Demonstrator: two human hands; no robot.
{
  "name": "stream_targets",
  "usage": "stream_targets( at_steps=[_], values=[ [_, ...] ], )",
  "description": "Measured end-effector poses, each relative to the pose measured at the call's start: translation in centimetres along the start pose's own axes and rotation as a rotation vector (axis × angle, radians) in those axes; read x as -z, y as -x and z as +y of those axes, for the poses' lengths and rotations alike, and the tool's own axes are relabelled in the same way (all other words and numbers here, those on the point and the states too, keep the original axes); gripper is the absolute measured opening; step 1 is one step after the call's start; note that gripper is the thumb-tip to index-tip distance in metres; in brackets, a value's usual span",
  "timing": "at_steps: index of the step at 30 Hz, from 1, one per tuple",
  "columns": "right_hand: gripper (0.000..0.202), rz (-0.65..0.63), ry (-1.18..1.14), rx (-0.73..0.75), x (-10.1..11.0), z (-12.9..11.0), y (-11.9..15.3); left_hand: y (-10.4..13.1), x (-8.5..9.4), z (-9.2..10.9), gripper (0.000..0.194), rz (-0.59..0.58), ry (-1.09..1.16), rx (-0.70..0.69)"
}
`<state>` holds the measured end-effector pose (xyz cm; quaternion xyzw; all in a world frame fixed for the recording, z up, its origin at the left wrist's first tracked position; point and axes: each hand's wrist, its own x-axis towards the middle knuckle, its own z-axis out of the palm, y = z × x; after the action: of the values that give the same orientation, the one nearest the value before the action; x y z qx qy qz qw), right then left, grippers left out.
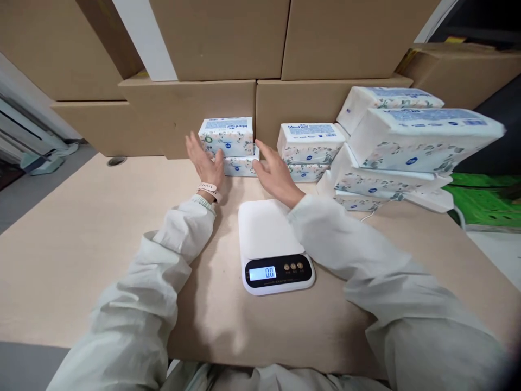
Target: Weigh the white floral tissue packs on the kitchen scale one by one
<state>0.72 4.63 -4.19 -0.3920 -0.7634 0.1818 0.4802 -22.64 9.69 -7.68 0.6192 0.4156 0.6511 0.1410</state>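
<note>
Beyond the one scale point(271, 231), two stacked tissue packs point(228, 144) stand between the left hand point(207, 165) and right hand point(277, 174), both open, fingers extended, neither closed around anything. Rightward beyond the scale: two more packs point(311, 146), then at least four others point(407, 149).

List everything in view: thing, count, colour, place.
Scale: one, white, black panel, mid-table
Left packs: two stacked, floral white-blue, table's far side
Middle packs: two stacked, same, right of those
Right packs: at least four, same, table's right
Table: one, pale wood, underneath
Cardboard boxes: several, brown, behind
Crate: one, green, right of table
Cable: one, white, by right packs
Grommet: one, dark, table's far left
Wristband: one, pale, left wrist
Sleeves: two, pale green, foreground
Left grip: one, bare, left packs' left
Right grip: one, bare, left packs' right
</note>
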Motion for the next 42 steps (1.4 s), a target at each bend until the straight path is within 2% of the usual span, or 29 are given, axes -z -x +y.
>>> stream_targets(
  at_steps=[2,3,5,7,9,11,13,16,19,23,27,29,31,35,37,39,42],
  values=[
    [0.049,0.116,0.05,0.023,2.5,-1.0,2.4,0.0,-1.1,2.5,0.085,0.058,-0.053,-0.075],
    [0.048,0.193,0.068,0.032,3.6,-1.4,3.5,0.0,-2.2,3.9,0.077,0.015,-0.079,-0.129],
    [0.048,0.329,0.072,0.023,5.1,-1.5,4.9,-0.2,-5.1,6.7,0.061,-0.159,-0.124,-0.24],
    [0.049,0.398,0.054,-0.014,5.7,-1.0,5.6,-0.6,-8.8,8.6,0.057,-0.362,-0.15,-0.305],
    [0.052,0.406,0.041,-0.053,5.6,-0.1,5.6,-1.3,-12.2,8.9,0.063,-0.517,-0.194,-0.335],
    [0.056,0.378,0.044,-0.083,5.2,0.7,5.4,-2.4,-14.4,7.9,0.068,-0.593,-0.253,-0.337],
    [0.061,0.349,0.054,-0.106,4.9,1.3,5.3,-3.5,-14.9,6.2,0.064,-0.572,-0.29,-0.305],
    [0.066,0.33,0.075,-0.148,4.6,2.2,5.1,-4.7,-13.9,3.5,0.057,-0.532,-0.259,-0.25],
    [0.07,0.338,0.093,-0.182,4.4,3.1,4.8,-4.8,-13.1,2.2,0.053,-0.52,-0.155,-0.189],
    [0.079,0.394,0.055,-0.233,4.6,4.4,4.2,-3.7,-13.8,2.8,0.054,-0.495,-0.005,-0.023],
    [0.084,0.391,-0.017,-0.333,5.3,5.4,3.5,-2.9,-14.5,5.1,0.055,-0.579,0.171,0.196],
    [0.083,0.396,-0.055,-0.343,5.8,5.3,3.2,-2.9,-14.0,7.0,0.051,-0.59,0.212,0.217],
    [0.08,0.413,-0.089,-0.317,6.3,4.3,3.1,-2.7,-12.5,9.8,0.048,-0.577,0.198,0.159],
    [0.074,0.369,-0.148,-0.197,7.8,-0.5,4.5,-0.5,-6.7,16.9,0.051,-0.59,0.173,0.032],
    [0.073,0.293,-0.206,-0.155,8.7,-3.7,6.5,2.1,-3.3,20.1,0.055,-0.625,0.219,0.013],
    [0.071,0.202,-0.269,-0.128,9.5,-6.5,9.3,5.6,-0.3,22.6,0.06,-0.671,0.226,0.012],
    [0.068,0.091,-0.335,-0.106,9.9,-9.0,14.1,11.6,3.0,24.2,0.081,-0.693,0.214,0.011]
  ],
)
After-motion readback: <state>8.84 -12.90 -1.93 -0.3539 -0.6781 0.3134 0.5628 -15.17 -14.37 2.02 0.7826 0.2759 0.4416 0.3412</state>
